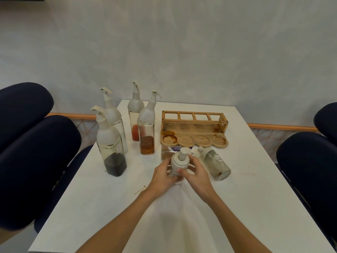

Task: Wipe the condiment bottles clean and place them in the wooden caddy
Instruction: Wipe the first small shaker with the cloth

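At bottom centre a white cloth (175, 203) trails from the left hand (162, 178) and right hand (197, 176), both curled round a small bottle (179, 162) mid-frame. Rotating it slowly should wipe every side. The caddy (194, 125) stands above.

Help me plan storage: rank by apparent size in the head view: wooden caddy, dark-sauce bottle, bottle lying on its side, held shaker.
1. wooden caddy
2. dark-sauce bottle
3. bottle lying on its side
Unranked: held shaker, partly covered and nearer the camera.
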